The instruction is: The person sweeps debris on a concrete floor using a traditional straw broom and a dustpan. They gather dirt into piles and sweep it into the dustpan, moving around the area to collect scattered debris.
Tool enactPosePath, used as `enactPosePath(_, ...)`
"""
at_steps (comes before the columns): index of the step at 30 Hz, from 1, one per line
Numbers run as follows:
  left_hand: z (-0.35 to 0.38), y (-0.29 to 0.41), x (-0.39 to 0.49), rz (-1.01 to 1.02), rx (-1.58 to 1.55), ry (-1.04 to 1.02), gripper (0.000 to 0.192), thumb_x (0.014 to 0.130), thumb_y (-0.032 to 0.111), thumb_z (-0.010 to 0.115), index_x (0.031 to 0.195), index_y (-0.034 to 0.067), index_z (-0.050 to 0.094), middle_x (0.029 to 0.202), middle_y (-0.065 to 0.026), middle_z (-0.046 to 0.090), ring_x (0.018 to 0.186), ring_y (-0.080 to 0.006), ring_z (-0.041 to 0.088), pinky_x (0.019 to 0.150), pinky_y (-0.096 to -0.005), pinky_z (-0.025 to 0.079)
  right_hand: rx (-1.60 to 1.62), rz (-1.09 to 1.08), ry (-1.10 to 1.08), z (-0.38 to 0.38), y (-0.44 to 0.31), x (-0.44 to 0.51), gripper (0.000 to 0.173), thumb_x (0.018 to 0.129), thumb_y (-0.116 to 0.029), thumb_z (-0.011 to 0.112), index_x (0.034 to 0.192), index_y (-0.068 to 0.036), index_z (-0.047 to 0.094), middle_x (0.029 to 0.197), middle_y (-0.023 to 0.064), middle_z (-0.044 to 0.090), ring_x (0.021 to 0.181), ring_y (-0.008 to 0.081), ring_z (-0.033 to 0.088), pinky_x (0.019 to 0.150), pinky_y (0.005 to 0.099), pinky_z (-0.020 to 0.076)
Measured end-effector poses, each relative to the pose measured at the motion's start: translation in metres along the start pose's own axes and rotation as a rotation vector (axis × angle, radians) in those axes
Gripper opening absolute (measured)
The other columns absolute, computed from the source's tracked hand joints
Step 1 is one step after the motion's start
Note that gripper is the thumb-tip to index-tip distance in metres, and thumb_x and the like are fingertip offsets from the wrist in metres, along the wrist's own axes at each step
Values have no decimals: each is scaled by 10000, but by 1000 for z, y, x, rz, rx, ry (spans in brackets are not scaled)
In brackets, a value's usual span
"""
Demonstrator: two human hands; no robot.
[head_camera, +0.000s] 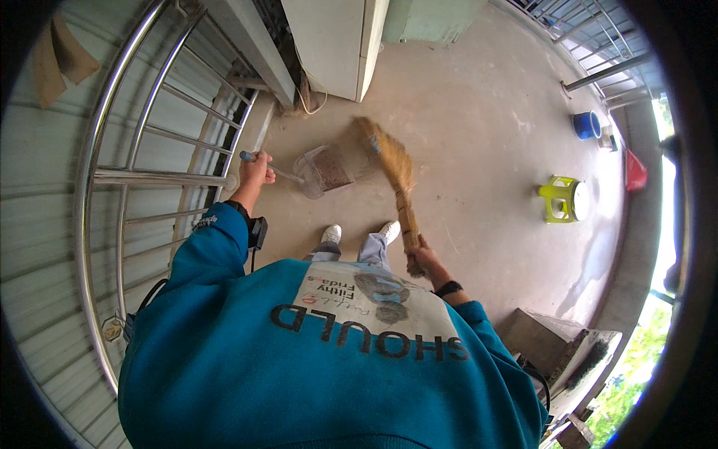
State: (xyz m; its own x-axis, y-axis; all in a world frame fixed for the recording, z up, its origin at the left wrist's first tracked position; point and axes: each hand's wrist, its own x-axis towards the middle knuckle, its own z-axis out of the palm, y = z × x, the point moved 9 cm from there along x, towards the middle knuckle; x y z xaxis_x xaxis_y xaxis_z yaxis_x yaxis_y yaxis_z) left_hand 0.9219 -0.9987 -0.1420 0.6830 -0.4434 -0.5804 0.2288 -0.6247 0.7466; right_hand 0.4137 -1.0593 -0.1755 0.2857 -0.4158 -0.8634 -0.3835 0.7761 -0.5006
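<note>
My left hand (257, 169) grips the long handle of a clear plastic dustpan (307, 175), just below its blue end. The pan is low over the concrete floor (477, 123), and brownish debris (335, 169) shows in it. My right hand (424, 257) is closed around the bound handle of a straw broom (397, 163). The broom's bristles fan out to the right of the pan and beyond it, apart from the pan's edge. Whether the bristle tips touch the floor is hard to tell.
A stainless steel railing (112, 178) runs along my left. Ahead stand a white cabinet (331, 45) with a loose cable (317, 95) and a pale green cabinet (429, 19). To the right are a lime-green stool (562, 200), a blue bucket (587, 125) and a red object (635, 170).
</note>
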Motion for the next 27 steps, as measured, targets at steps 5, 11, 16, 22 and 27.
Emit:
enactPosePath(5, -6, -2, 8, -5, -31, 46, 312, 876, 307, 467, 868, 21, 594, 572, -107, 562, 465, -195, 598, 415, -324, 541, 118, 101, -198, -2, 29, -57, 726, 761, -128, 580, 1403, -151, 242, 831, 82, 527, 564, 183, 536, 463, 321, 465)
enactPosePath(11, -7, 0, 5, -22, -44, 65, 302, 863, 290, 459, 860, 24, 601, 581, -113, 569, 465, -199, 600, 421, -320, 544, 73, -2, -78, -18, 16, -100, 753, 775, -115, 570, 1431, -166, 204, 862, 64, 528, 633, 163, 535, 530, 299, 466)
enactPosePath(16, -9, -3, 4, -13, -19, 65, 286, 853, 281, 473, 868, 27, 603, 592, -109, 575, 465, -190, 595, 431, -313, 544, 180, 141, -96, 21, 17, -80, 704, 793, -142, 561, 1404, -208, 218, 749, 56, 492, 525, 178, 522, 430, 321, 445)
enactPosePath(22, -26, -24, -10, -3, -36, 32, 272, 842, 292, 497, 896, 46, 599, 617, -101, 582, 480, -177, 590, 452, -320, 543, 21, 74, -75, -5, 7, -119, 742, 779, -149, 577, 1424, -225, 218, 744, 74, 516, 534, 197, 549, 431, 329, 468)
enactPosePath(27, -49, -51, -58, 31, -64, 54, 300, 844, 340, 517, 907, 56, 590, 630, -95, 588, 494, -174, 591, 459, -319, 535, -84, -37, -46, -25, -31, -103, 733, 750, -110, 565, 1408, -199, 254, 699, 51, 494, 514, 182, 534, 411, 325, 466)
